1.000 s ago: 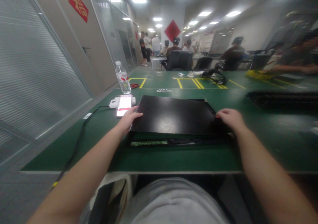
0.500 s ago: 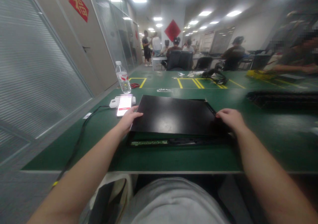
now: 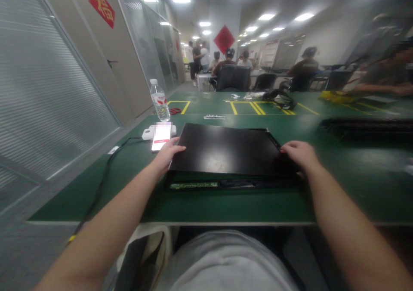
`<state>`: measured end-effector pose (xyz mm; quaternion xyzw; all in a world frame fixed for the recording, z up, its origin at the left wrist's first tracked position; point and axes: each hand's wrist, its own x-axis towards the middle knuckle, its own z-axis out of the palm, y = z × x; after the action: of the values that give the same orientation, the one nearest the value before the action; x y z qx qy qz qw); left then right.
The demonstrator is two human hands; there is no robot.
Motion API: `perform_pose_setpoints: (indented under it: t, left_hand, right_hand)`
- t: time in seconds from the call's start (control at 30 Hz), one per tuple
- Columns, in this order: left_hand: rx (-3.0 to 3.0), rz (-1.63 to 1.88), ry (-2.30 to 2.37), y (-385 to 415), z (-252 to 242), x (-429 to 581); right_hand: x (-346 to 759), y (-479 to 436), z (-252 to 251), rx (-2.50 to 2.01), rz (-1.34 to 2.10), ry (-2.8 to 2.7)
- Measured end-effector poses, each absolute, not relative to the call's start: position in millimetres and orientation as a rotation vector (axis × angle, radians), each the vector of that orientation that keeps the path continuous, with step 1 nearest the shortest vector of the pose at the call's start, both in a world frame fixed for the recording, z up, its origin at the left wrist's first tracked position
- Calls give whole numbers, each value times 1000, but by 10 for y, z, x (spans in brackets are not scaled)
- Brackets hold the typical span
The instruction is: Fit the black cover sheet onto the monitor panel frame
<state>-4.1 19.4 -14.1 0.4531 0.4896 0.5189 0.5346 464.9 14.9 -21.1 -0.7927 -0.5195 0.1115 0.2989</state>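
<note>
A flat, glossy black screen panel (image 3: 222, 149) lies slightly askew over a black frame (image 3: 251, 183). Along the near side of the frame, a green circuit board strip (image 3: 193, 185) shows below the panel. My left hand (image 3: 169, 153) grips the panel's left edge, thumb on top and the other fingers mostly hidden beneath. On the right, my right hand (image 3: 298, 154) is closed in a pinch at the frame's right rim. Its fingertips are partly hidden, and whether they also touch the panel is unclear.
Left of the panel are a lit phone (image 3: 161, 137), a white power strip (image 3: 147, 134) with a black cable and a water bottle (image 3: 159, 101). Red-handled scissors (image 3: 175, 110) lie behind. Long black parts (image 3: 364, 128) are at right. A co-worker (image 3: 383, 78) sits far right.
My hands, the panel and the frame stay in place. In the background, people standing near the far table have shifted position.
</note>
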Motion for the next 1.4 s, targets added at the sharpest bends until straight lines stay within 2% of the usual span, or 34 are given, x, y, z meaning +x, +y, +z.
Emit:
perform_pose_setpoints:
  t: [1.4]
  left_hand:
    - [1156,1287,1310,219,-134,-74]
  right_hand:
    - [4675,181,-235,-2102,300,-1363]
